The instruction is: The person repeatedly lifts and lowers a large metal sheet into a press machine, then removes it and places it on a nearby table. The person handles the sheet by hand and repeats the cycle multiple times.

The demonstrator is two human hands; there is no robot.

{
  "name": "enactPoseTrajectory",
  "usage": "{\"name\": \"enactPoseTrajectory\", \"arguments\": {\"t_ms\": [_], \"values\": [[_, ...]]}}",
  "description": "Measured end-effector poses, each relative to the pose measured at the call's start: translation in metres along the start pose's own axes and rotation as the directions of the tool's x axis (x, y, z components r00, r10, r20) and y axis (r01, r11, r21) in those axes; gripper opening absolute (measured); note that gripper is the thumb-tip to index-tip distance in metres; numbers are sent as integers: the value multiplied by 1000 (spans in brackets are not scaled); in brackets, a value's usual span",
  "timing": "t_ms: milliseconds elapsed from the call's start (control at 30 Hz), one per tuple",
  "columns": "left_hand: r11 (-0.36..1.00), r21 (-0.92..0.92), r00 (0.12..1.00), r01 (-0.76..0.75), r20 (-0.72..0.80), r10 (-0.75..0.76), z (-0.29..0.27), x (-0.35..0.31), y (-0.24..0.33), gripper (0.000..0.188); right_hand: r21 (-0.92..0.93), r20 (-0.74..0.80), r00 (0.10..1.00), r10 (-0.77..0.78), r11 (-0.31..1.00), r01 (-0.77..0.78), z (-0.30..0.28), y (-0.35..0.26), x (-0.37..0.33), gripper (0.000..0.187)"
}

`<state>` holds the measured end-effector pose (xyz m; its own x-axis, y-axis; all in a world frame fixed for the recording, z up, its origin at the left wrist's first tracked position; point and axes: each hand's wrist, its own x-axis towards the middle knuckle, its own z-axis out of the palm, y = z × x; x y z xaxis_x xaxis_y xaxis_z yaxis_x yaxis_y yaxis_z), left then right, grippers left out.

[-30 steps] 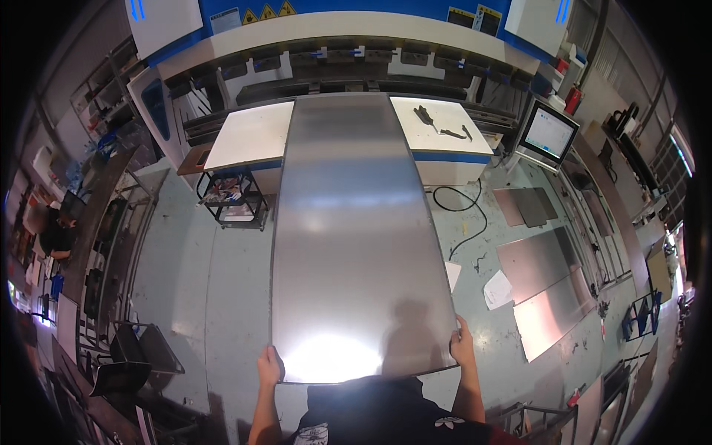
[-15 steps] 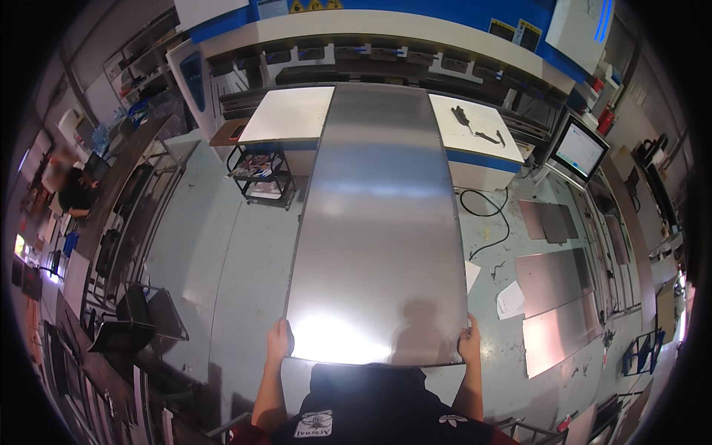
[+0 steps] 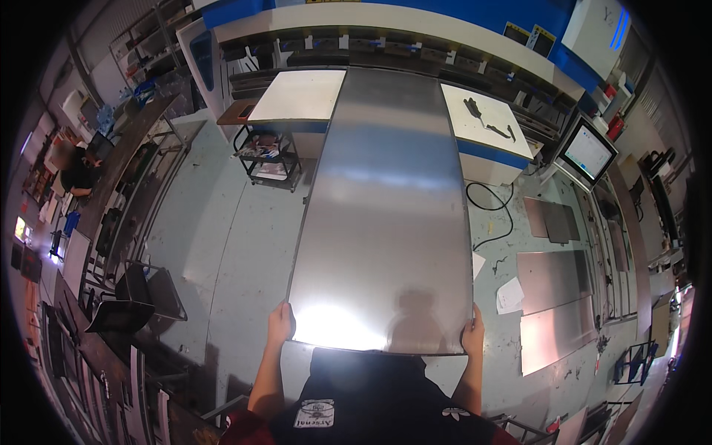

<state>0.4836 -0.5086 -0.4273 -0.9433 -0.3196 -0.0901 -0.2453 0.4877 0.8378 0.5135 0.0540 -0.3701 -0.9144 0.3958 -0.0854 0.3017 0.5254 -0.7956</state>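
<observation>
L hand (image 3: pixel 280 324) & R hand (image 3: pixel 472 333) grip lg metal sheet (image 3: pixel 382 230) by opp. edges, nr torso (image 3: pixel 371 400).

Workshop with a pale grey-green floor (image 3: pixel 193 237) and a large blue-and-white machine (image 3: pixel 445 13) across the far side.
A thin seam runs along the floor, and dark specks are scattered on its right part. Along the left stretches a long brown table (image 3: pixel 133 137), with metal shelves (image 3: pixel 159 48) behind it against a greyish wall (image 3: pixel 96 44). A black cart (image 3: pixel 268 159) stands before the machine, and a lit screen (image 3: pixel 589 154) leans at the right. Bright light glares near both side rims, where the view falls into black.
</observation>
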Motion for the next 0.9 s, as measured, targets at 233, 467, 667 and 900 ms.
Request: {"name": "enactPoseTrajectory", "arguments": {"t_ms": [233,467,667,900], "values": [[997,-41,996,61,68,-58,-11,10,11,36,-1,9,999,45,999,-44,-1,-8,7,59],[998,-69,997,5,73,0,-10,15,18,38,65,-15,999,38,997,-37,-1,5,11,59],[999,-15,997,-31,65,31,-12,10,25,35,18,-24,999,27,999,-26,-6,4,5,57],[999,1,999,-47,24,47,-16,8,36,35,26,-41,999,13,1000,-12,-8,1,7,56]]}}
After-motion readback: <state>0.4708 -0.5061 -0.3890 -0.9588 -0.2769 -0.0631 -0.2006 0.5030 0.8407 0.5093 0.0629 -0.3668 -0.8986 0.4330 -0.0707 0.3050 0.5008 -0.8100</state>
